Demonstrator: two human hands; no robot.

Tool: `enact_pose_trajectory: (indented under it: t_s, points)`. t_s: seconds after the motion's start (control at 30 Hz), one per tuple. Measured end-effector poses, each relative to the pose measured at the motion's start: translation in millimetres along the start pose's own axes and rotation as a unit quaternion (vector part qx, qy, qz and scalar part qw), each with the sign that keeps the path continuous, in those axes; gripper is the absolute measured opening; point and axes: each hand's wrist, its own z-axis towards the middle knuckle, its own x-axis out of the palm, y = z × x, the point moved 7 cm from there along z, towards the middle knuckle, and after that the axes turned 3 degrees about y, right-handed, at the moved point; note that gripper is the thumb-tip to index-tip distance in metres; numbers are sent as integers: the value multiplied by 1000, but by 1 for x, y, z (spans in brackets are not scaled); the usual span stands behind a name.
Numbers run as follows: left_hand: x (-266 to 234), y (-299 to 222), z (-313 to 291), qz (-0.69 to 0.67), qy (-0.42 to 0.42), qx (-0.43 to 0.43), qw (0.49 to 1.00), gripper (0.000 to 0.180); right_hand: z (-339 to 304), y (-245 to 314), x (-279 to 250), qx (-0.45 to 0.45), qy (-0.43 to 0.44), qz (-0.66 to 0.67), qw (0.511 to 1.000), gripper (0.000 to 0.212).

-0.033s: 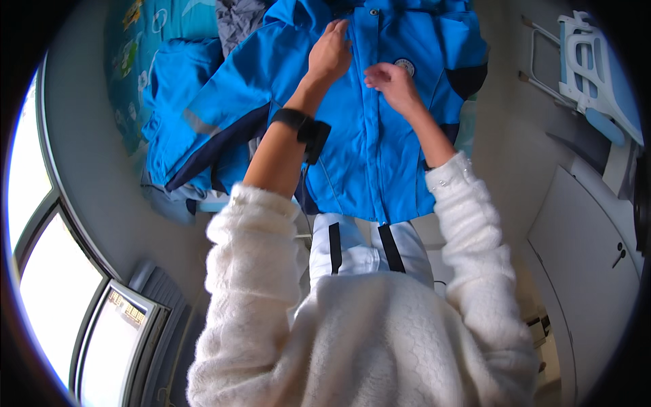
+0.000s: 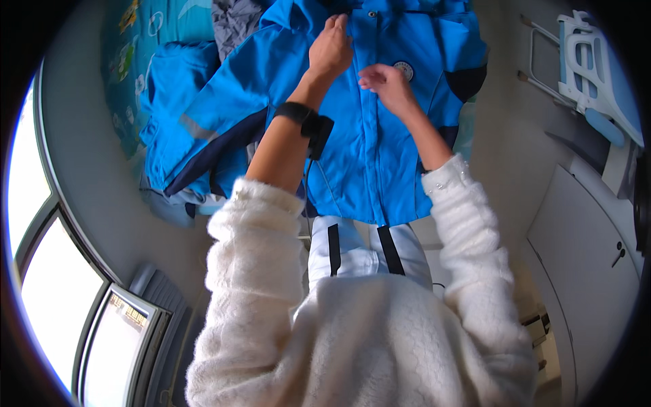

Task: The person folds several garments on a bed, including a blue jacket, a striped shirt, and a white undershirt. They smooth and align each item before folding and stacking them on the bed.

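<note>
1. A bright blue jacket [image 2: 380,156] with dark navy panels lies spread front-up on a bed, filling the upper middle of the view; its front closure runs down the centre toward the person.
2. The left hand [image 2: 331,49] rests high on the jacket's front near the collar, fingers curled onto the fabric at the closure; whether it pinches the cloth or only presses on it cannot be told.
3. The right hand [image 2: 383,85] hovers just beside the closure, a little lower, fingers loosely bent and partly open, gripping nothing that shows.
4. A black wrist strap [image 2: 306,122] circles the left forearm, and both arms wear fluffy white sleeves [image 2: 468,224] pushed up from the wrists.
5. The jacket's left sleeve [image 2: 203,129] stretches out toward the left, with a grey reflective band, over a second heap of blue clothing [image 2: 169,81].
6. Grey fabric [image 2: 234,20] lies at the top, beside a turquoise patterned bedsheet [image 2: 135,54].
7. A round white badge [image 2: 405,70] sits on the jacket's chest, just right of the right hand.
8. To the far right stands a white and blue folding frame [image 2: 590,61] against the wall, well apart from the jacket, above a white cabinet door [image 2: 583,244].
9. A window [image 2: 47,285] runs along the lower left.
10. The person's own arms cover part of the jacket's middle.
</note>
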Motion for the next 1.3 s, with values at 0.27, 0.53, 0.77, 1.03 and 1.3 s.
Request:
enact_pose_trajectory:
  t_s: [0.27,0.53,0.77,1.03,1.3]
  points:
    - [17,24,59,58,51,-1,997,39,30,-15,21,24,-24,41,999,27]
    - [-24,-27,7,57,-48,176,982,38,51,3,24,102,-99,404,904,20]
    - [-28,-23,3,121,-44,232,964,26,50,20,10,84,-107,350,927,25]
    - [-45,-22,1,121,-40,145,981,17,49,37,0,40,-129,269,954,12]
    - [-57,-29,6,105,-50,138,984,23,46,46,5,-21,-210,30,977,19]
